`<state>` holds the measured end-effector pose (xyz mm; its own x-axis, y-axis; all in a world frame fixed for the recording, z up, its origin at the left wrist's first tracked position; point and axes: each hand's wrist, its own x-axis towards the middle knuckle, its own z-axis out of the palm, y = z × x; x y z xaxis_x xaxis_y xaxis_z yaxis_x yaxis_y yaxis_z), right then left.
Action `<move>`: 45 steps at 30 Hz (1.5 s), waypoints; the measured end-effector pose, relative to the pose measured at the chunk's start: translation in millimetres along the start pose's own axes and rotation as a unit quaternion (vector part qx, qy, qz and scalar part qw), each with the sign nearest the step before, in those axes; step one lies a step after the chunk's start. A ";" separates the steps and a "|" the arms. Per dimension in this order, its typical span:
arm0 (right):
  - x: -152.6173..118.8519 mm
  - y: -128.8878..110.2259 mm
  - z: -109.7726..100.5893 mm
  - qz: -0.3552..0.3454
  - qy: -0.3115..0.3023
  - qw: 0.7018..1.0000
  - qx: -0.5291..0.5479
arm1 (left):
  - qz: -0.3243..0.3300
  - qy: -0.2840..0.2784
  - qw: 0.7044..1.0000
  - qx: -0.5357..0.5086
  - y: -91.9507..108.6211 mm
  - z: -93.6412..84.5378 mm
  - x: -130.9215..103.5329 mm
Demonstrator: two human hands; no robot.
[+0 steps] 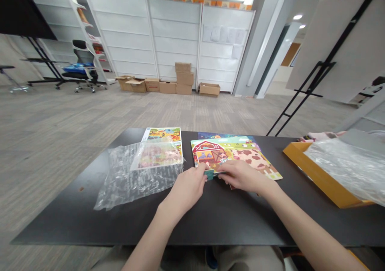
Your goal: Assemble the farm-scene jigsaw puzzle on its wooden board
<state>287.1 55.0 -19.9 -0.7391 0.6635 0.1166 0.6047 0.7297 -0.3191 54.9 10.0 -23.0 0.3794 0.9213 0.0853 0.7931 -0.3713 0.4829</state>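
Observation:
A farm picture board [257,158] with a red barn and a spotted cow lies on the black table [144,227], on top of a dark blue picture board [207,135]. At its near edge, my left hand [192,183] pinches a small flat teal piece [209,174], perhaps a puzzle piece. Close beside it, my right hand [240,174] has its fingers closed at the teal piece's right end, over the board's lower edge. What lies under the right fingers is mostly hidden.
Left of the board, a clear plastic bag [135,189] partly covers a printed picture sheet [164,134]. An orange-yellow box [321,178] with clear plastic wrap [345,162] stands at the right. Beyond the table are cardboard boxes [184,78], an office chair [82,62] and a board on a stand [325,54].

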 end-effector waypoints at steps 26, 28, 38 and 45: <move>6.0 9.3 6.8 -0.053 0.096 0.994 -0.025 | 0.120 0.022 0.992 0.027 -20.6 3.9 5.3; 4.9 7.5 4.9 -0.048 0.081 0.996 -0.009 | 0.113 0.023 0.992 0.045 -21.5 2.1 6.7; 2.4 10.6 -1.1 -0.010 0.069 0.998 0.006 | 0.128 0.013 0.990 0.058 -16.5 -1.5 7.7; -2.5 21.7 -9.3 0.020 0.056 0.998 -0.015 | 0.138 0.003 0.990 0.029 -19.7 -3.5 7.0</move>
<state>304.8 70.7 -18.4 -0.6769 0.7059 0.2085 0.6438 0.7051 -0.2972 40.3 24.2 -28.8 0.5825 0.7846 0.2125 0.6862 -0.6148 0.3888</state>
